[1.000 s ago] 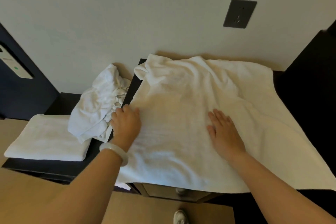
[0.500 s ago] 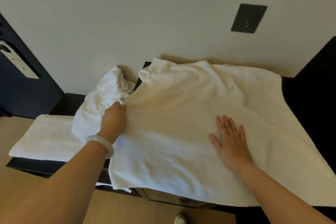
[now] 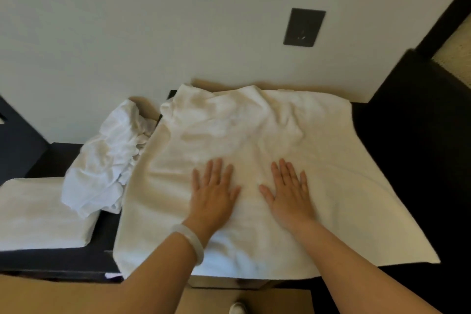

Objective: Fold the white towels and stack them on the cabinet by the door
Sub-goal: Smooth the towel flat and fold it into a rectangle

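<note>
the left hand point(image 3: 214, 194) has let go of the edge it was tugging and now lies flat, fingers straight, beside the equally flat right hand point(image 3: 288, 194) on the spread towel point(image 3: 254, 132) covering the cabinet point(image 3: 105, 239), neither gripping anything, so smoothing looks done and folding can probably begin.

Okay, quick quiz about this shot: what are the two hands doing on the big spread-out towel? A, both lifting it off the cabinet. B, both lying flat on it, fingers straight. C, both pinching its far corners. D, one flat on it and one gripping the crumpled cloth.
B: the left hand and right hand lie palm-down, side by side, fingers straight, on the spread towel.
</note>
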`<state>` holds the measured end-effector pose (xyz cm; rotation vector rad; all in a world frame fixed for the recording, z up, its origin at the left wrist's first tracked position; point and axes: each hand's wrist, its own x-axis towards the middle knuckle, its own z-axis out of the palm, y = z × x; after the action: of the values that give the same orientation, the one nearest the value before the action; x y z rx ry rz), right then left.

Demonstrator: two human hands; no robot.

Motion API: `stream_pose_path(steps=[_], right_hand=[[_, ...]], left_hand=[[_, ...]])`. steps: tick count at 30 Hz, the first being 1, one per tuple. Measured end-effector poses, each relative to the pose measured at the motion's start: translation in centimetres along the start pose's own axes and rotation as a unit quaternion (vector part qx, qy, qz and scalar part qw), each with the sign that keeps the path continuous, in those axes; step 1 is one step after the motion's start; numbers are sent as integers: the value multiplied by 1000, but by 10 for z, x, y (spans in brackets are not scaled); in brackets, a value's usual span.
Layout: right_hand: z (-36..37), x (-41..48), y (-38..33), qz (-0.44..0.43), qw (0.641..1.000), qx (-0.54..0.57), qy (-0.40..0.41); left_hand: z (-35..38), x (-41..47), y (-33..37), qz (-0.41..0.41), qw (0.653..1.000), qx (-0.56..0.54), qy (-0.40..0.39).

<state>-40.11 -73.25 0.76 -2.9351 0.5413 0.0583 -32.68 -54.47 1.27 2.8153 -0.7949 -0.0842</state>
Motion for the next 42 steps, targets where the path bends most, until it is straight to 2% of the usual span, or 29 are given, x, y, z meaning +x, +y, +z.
stream_pose_path(steps=[1, 6, 9, 12, 17, 23, 26, 30, 34, 38, 42], right_hand=[[1, -4, 0, -3, 1000, 4, -9], [-18, -15, 24, -50, 996, 69, -32], [-33, -8, 80, 18, 997, 60, 37], [-28, -18, 124, 85, 996, 26, -3], [-21, -65, 135, 117, 992, 39, -4], [-30, -118, 130, 186, 982, -31, -21], [-44, -76, 116, 125, 992, 4, 26], [-32, -2, 76, -25, 999, 13, -19], [-14, 11, 67, -29, 999, 6, -17], [-2, -24, 80, -45, 997, 5, 59], [4, -47, 80, -33, 995, -9, 90]], left_hand=[[7, -1, 1, -2, 1000, 14, -24], [20, -6, -9, 16, 999, 48, 15], [21, -5, -6, 10, 999, 45, 20], [22, -6, -8, 11, 999, 44, 31], [24, -12, -11, 31, 998, 53, 24], [25, -42, -5, 76, 996, 54, 10], [23, -36, -4, 87, 995, 44, 7], [13, 3, -5, 56, 998, 39, 1], [13, 17, -9, 18, 999, 41, -19], [15, -13, -2, 31, 998, 46, -1], [18, -36, 4, 26, 998, 53, -15]])
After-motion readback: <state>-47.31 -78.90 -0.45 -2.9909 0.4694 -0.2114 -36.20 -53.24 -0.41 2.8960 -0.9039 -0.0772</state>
